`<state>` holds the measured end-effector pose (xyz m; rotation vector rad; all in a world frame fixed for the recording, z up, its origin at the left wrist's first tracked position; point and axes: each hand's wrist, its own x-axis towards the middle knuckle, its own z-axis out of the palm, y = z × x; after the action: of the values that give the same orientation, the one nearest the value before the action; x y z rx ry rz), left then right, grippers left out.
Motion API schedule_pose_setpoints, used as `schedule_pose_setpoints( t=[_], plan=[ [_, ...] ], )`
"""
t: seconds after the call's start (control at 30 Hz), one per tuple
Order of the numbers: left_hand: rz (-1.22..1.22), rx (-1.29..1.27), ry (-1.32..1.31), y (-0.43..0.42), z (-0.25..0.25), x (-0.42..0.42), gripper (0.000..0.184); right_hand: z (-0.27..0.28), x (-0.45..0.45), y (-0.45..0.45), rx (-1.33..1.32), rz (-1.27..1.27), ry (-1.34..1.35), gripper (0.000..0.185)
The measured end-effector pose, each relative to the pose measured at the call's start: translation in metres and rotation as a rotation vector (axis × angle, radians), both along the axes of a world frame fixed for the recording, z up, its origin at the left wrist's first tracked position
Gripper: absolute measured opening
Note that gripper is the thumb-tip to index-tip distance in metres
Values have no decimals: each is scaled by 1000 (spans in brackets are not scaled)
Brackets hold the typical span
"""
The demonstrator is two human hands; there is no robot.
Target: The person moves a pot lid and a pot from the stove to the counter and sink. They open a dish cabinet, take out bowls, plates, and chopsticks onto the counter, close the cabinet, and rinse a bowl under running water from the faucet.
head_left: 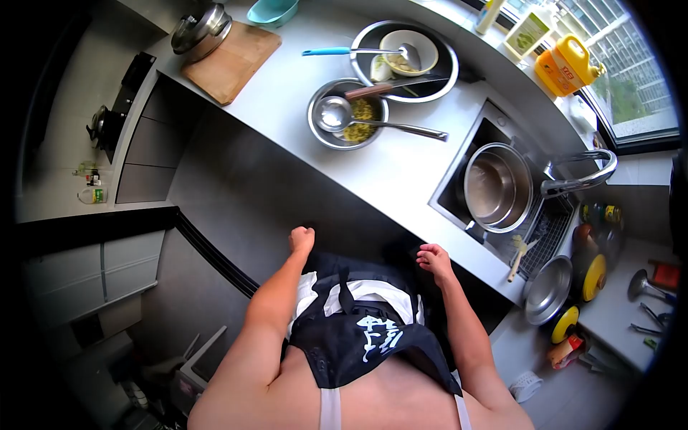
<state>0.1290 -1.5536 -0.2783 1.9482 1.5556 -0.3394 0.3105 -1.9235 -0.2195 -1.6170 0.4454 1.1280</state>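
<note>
Taking the sink [453, 195] as our landmark, we have our right hand [433, 259] just off its near left corner, in front of the counter [401, 183], fingers loosely bent with a narrow gap and nothing visible in them. Our left hand [302, 240] hangs farther left of the sink, well apart from the counter, curled like a fist; we cannot tell whether anything is inside.

The steel pot [494, 190], nearest our right hand among the vessels, stands in the sink beside the faucet [577, 179]. If we lift it carelessly, it could knock the faucet or the pale-handled tool [514, 263] at the sink's near edge.

Left of the sink, the ladle [332, 114] lies across the small metal bowl [315, 130] of yellow-green food, its handle jutting sinkward; a sleeve-less forearm brushing that handle could tip it and spill food. Beyond, the brown-handled tool [367, 92] rests across the large basin [448, 64]; a bump to either vessel could make it slide off.
</note>
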Motion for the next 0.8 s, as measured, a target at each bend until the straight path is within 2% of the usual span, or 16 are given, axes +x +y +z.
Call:
schedule_pose_setpoints(
  t=[0.07,0.13,0.17,0.23,0.27,0.37,0.43,0.5,0.57,0.67,0.7,0.8],
  plan=[
    [1,-9,-24,38,-16,-23,25,-5,-21,32,-23,-24,0,19],
    [-36,-65,-154,86,-42,-41,23,-16,-47,70,-39,-53,-13,18],
    [-1,-122,-223,113,-90,-63,16,-24,-65,88,-33,-104,-19,18],
    [-53,-131,-292,165,-97,-78,11,-37,-102,129,-105,-121,-31,17],
    [6,-245,-294,186,-93,-83,8,-42,-123,149,-132,-139,-24,17],
    [-33,-190,-321,256,-140,-118,8,-43,-185,207,-149,-142,25,19],
    [-65,-161,-291,278,-132,-123,13,-37,-222,232,-119,-14,-69,20],
    [-52,-344,-209,286,-93,-121,15,-31,-255,248,-93,-7,-93,18],
    [-80,-414,-210,289,-93,-119,12,-33,-284,255,-74,-90,-68,17],
    [-131,-578,-282,282,-89,-111,13,-59,-321,254,-137,-67,-36,16],
    [-136,-585,-274,280,-88,-110,13,-71,-332,254,-167,-79,-19,16],
    [-351,-501,-203,272,-84,-101,18,-101,-352,260,-212,-73,-18,18]
  ],
)
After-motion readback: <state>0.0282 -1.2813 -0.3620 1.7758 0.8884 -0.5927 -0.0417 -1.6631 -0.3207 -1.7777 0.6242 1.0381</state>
